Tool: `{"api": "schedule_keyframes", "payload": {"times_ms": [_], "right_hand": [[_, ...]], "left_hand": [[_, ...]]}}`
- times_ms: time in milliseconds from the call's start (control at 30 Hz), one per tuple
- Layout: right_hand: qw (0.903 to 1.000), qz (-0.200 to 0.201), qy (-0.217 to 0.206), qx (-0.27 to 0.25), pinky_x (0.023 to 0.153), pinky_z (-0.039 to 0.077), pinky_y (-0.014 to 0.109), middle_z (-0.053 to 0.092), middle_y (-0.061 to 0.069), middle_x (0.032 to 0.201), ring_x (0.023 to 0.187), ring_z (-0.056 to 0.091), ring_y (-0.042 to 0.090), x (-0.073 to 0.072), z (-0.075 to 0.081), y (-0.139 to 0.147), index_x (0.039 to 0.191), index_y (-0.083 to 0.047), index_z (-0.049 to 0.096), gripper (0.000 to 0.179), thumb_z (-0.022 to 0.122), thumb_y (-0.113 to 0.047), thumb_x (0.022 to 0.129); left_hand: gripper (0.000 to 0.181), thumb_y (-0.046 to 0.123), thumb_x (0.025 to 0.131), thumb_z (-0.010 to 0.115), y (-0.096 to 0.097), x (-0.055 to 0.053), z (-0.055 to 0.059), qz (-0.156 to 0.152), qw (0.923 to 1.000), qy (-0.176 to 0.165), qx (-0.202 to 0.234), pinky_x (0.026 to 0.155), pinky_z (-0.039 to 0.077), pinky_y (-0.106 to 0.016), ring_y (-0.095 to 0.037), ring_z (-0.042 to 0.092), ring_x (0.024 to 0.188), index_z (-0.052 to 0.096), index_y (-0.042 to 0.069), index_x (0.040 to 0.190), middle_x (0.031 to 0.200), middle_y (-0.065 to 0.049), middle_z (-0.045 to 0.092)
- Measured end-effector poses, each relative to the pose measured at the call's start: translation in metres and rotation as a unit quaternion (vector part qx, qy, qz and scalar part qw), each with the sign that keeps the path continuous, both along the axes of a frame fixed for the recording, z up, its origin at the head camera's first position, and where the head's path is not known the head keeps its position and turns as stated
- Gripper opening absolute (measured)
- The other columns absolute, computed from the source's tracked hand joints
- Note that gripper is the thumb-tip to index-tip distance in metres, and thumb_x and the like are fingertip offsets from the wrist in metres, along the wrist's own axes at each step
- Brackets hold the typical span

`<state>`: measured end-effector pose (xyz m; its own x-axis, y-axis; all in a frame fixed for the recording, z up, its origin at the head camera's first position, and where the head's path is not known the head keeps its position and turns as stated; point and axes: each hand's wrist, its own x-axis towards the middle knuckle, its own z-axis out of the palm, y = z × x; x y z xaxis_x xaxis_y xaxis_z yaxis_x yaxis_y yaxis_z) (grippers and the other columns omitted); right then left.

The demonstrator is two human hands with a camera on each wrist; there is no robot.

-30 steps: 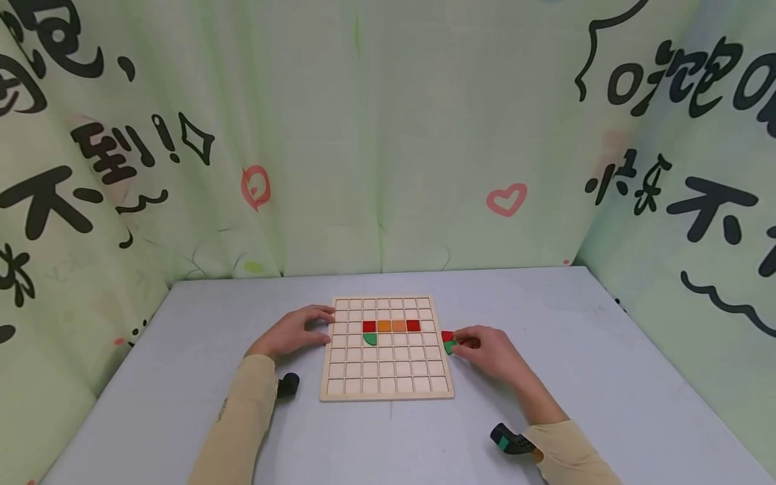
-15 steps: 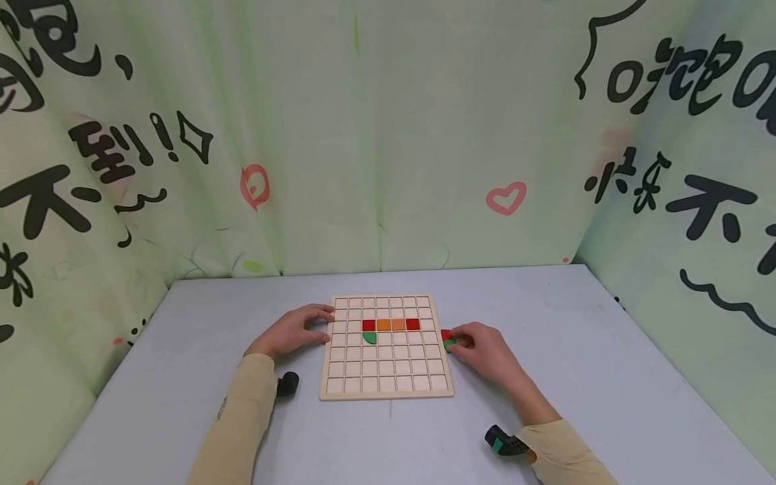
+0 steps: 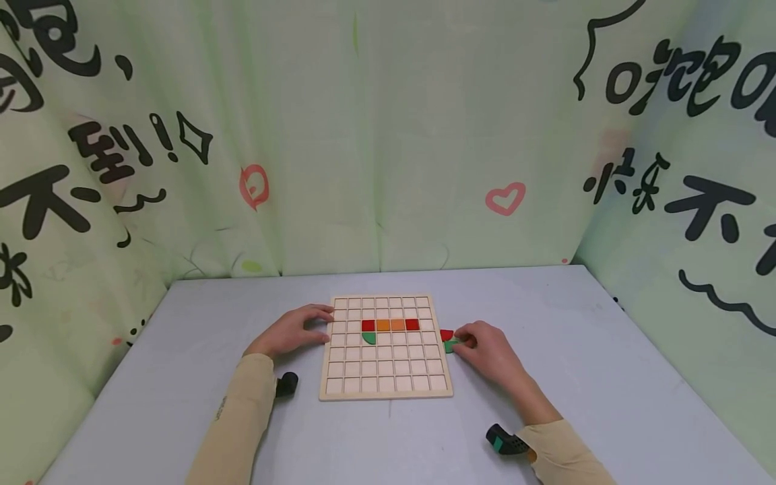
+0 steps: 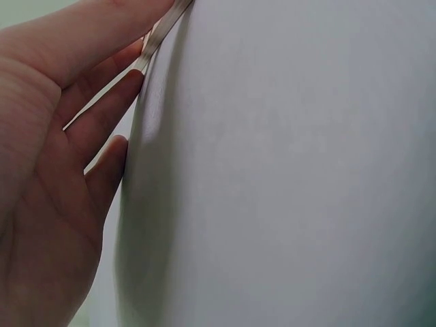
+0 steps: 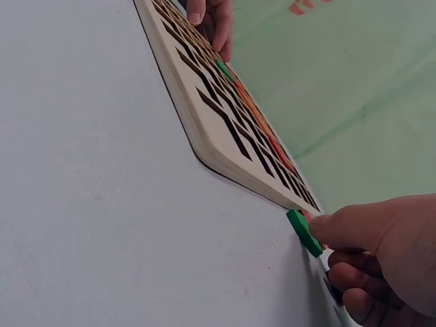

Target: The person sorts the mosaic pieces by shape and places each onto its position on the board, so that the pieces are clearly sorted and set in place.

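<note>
A wooden grid board [image 3: 386,397] lies on the table. Along one row sit a red square tile [image 3: 368,325], two orange tiles [image 3: 390,325] and another red tile [image 3: 412,325], with a green quarter-round tile [image 3: 369,337] below the leftmost. My left hand [image 3: 295,332] rests at the board's left edge, thumb and fingertips touching the frame, fingers loosely extended. Just off the right edge, my right hand [image 3: 487,350] pinches a green tile [image 5: 303,231] between thumb and fingers. A red tile [image 3: 446,335] lies beside it, partly hidden behind the thumb in the right wrist view.
White cloth covers the table [image 3: 388,444]. Pale green curtains [image 3: 436,135] with black lettering and pink hearts enclose its back and sides. A black wrist device [image 3: 506,440] sits at the right sleeve and another [image 3: 287,384] at the left.
My right fingers shift slightly at the tiles by the board's right edge, and the green tile's angle there differs a little. The left hand and the tiles on the board stay put.
</note>
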<state>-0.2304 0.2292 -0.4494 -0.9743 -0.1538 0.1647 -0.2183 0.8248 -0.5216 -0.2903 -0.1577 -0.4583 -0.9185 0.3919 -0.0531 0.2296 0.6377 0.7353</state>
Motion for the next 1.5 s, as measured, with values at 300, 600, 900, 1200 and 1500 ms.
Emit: {"api": "schedule_keyframes", "payload": {"times_ms": [300, 600, 900, 1200, 1500], "right_hand": [[0.9996, 0.026, -0.003, 0.013, 0.065, 0.046, 0.028, 0.059, 0.000, 0.083, 0.074, 0.051, 0.013, 0.001, -0.002, -0.001, 0.102, -0.002, 0.070, 0.023, 0.077, -0.014, 0.083], [0.9963, 0.061, -0.055, 0.025, 0.063, 0.044, 0.027, 0.056, -0.003, 0.076, 0.072, 0.049, 0.013, 0.001, 0.007, 0.009, 0.099, -0.004, 0.069, 0.019, 0.076, -0.013, 0.084], [0.9928, 0.099, -0.066, 0.017, 0.065, 0.044, 0.026, 0.056, -0.001, 0.085, 0.077, 0.049, 0.014, 0.003, 0.010, 0.015, 0.102, -0.005, 0.070, 0.020, 0.076, -0.008, 0.083], [0.9858, 0.162, -0.043, 0.013, 0.068, 0.049, 0.024, 0.061, -0.002, 0.096, 0.080, 0.053, 0.011, 0.002, 0.010, 0.021, 0.104, -0.006, 0.070, 0.020, 0.072, -0.004, 0.085], [0.9910, 0.131, -0.027, -0.004, 0.074, 0.053, 0.028, 0.064, -0.002, 0.098, 0.082, 0.057, 0.010, 0.002, 0.011, 0.020, 0.105, -0.006, 0.071, 0.021, 0.072, -0.004, 0.085]], "left_hand": [[0.036, 0.020, 0.084, 0.078, 0.001, 0.002, 0.002, 0.000, 1.0000, 0.005, 0.003, 0.115, 0.030, -0.048, -0.028, 0.035, 0.141, 0.067, 0.012, 0.118, 0.144, -0.001, 0.050], [0.036, 0.021, 0.084, 0.078, 0.001, 0.003, 0.003, -0.001, 1.0000, 0.005, 0.003, 0.115, 0.029, -0.048, -0.028, 0.035, 0.141, 0.067, 0.011, 0.118, 0.144, -0.002, 0.051], [0.036, 0.021, 0.085, 0.078, 0.000, 0.003, 0.002, -0.004, 1.0000, 0.006, 0.007, 0.115, 0.029, -0.048, -0.028, 0.035, 0.141, 0.067, 0.011, 0.117, 0.144, -0.002, 0.050], [0.037, 0.022, 0.085, 0.078, 0.001, 0.003, 0.002, 0.001, 1.0000, 0.005, 0.000, 0.115, 0.029, -0.048, -0.028, 0.034, 0.141, 0.067, 0.012, 0.119, 0.145, -0.001, 0.050], [0.037, 0.021, 0.085, 0.077, 0.000, 0.003, 0.003, -0.003, 1.0000, 0.008, -0.001, 0.115, 0.029, -0.048, -0.028, 0.034, 0.141, 0.067, 0.012, 0.119, 0.145, -0.001, 0.050]]}}
